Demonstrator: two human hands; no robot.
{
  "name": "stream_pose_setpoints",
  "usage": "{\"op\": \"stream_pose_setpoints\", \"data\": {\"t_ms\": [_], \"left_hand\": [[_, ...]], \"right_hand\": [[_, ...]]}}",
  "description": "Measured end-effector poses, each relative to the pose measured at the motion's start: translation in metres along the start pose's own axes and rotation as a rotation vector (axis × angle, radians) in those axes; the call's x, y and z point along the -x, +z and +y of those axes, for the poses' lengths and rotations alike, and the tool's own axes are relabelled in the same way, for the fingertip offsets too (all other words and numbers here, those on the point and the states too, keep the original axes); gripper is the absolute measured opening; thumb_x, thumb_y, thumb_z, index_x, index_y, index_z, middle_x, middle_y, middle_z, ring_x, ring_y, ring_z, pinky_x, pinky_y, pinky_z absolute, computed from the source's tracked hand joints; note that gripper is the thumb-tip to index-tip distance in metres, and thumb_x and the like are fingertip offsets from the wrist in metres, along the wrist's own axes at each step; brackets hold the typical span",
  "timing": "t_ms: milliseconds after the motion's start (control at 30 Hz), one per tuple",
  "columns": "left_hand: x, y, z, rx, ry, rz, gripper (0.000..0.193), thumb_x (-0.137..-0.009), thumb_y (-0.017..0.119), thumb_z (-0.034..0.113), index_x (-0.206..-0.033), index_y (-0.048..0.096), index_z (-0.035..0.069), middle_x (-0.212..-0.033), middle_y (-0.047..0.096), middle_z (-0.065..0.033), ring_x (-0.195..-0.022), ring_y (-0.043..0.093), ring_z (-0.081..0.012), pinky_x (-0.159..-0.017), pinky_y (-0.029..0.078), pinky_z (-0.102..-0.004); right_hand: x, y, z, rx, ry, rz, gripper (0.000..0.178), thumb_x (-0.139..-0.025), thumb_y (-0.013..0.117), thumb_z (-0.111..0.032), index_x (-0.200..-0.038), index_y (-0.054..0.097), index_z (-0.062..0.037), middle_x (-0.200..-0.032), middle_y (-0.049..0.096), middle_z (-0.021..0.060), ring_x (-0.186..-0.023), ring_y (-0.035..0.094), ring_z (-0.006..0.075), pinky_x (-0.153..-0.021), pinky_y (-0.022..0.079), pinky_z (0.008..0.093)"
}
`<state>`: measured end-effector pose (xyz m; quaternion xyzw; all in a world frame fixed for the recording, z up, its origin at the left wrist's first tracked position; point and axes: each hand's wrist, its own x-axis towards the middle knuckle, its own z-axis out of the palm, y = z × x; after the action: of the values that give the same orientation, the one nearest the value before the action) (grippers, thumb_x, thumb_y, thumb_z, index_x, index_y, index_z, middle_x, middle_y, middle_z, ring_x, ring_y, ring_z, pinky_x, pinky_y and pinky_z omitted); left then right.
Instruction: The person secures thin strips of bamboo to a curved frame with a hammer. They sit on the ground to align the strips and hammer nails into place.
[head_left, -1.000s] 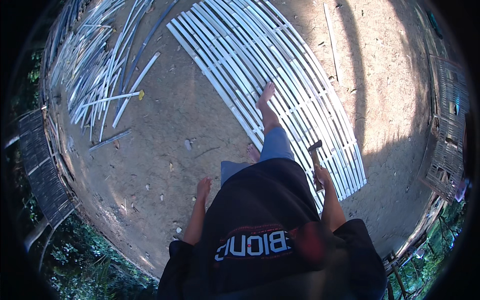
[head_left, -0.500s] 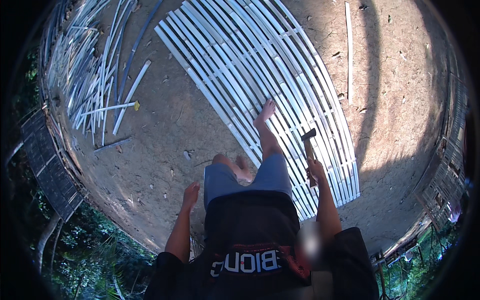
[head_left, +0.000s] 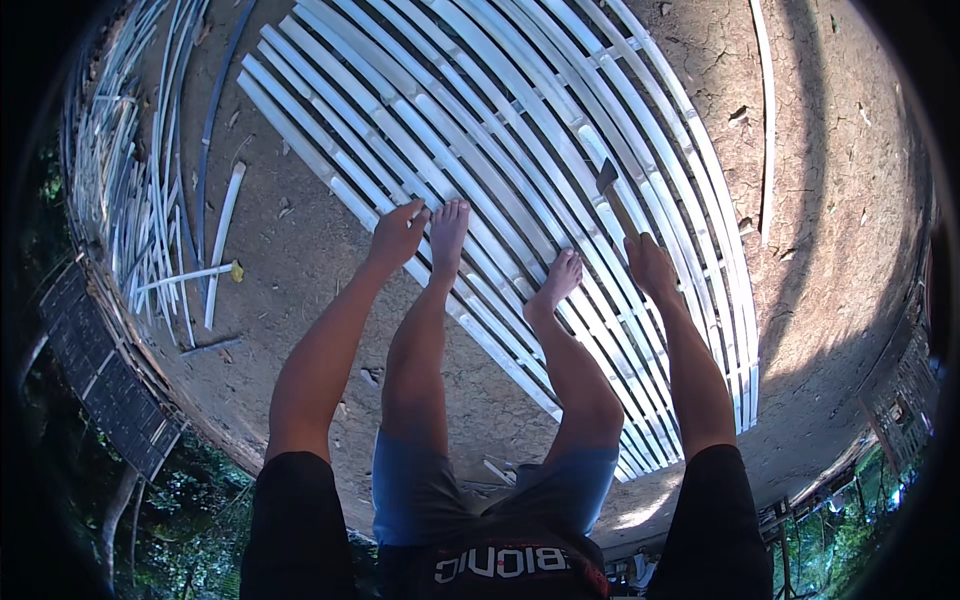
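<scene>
A long panel of pale split-bamboo slats (head_left: 470, 150), joined by crosspieces, lies on the ground before me. My right hand (head_left: 651, 266) is closed around the wooden handle of a hatchet (head_left: 622, 212), its dark metal head pointing away over the slats. At the panel's left edge, close beside my left foot (head_left: 449, 235), my left hand (head_left: 398, 236) reaches down with its fingers loosely bent. Nothing shows in it, and whether it touches a slat I cannot make out. My bare right foot (head_left: 558, 281) also rests on the slats.
Loose bamboo strips (head_left: 115, 170) are heaped at the far left, with a short strip (head_left: 222, 240) apart from them. A single long strip (head_left: 766, 130) lies on the bare earth at the right. A dark woven panel (head_left: 112, 365) stands at the left rim.
I am bending lower. My left hand has moved forward from my side to the panel's edge, and my left foot now stands on the slats. The hatchet has shifted forward.
</scene>
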<state>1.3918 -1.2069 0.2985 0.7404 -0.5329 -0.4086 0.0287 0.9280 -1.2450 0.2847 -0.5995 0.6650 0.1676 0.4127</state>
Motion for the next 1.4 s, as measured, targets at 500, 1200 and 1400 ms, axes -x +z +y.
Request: {"op": "stream_pose_setpoints", "data": {"t_ms": [500,1200,1400], "left_hand": [[-0.317,0.061,0.010,-0.660,0.854,-0.059,0.028,-0.091,0.068,0.034,-0.103,0.067,0.009,-0.108,0.061,-0.0082,-0.117,0.054,-0.0266,-0.114,0.031,-0.0436],[-0.328,0.064,-0.012,-0.502,0.884,-0.129,0.027,-0.087,0.073,0.030,-0.102,0.064,0.010,-0.101,0.061,-0.0054,-0.111,0.051,-0.0256,-0.107,0.030,-0.0449],[-0.329,0.062,-0.010,-0.522,0.849,-0.153,0.028,-0.088,0.071,0.035,-0.102,0.067,0.011,-0.107,0.064,-0.0068,-0.117,0.052,-0.0275,-0.111,0.030,-0.0443]], "right_hand": [[-0.140,0.108,-0.020,-0.527,-0.123,0.188,0.044,-0.103,0.051,-0.042,-0.105,0.056,0.0011,-0.072,0.063,0.0237,-0.067,0.062,0.0393,-0.065,0.046,0.0475],[-0.115,0.120,-0.038,-0.268,-0.134,0.168,0.044,-0.104,0.049,-0.041,-0.093,0.052,0.0012,-0.063,0.056,0.0238,-0.061,0.059,0.0408,-0.061,0.043,0.0493],[-0.117,0.123,-0.038,-0.289,-0.127,0.165,0.042,-0.104,0.049,-0.039,-0.093,0.052,0.0018,-0.065,0.057,0.0269,-0.066,0.060,0.0457,-0.063,0.043,0.0509]]}}
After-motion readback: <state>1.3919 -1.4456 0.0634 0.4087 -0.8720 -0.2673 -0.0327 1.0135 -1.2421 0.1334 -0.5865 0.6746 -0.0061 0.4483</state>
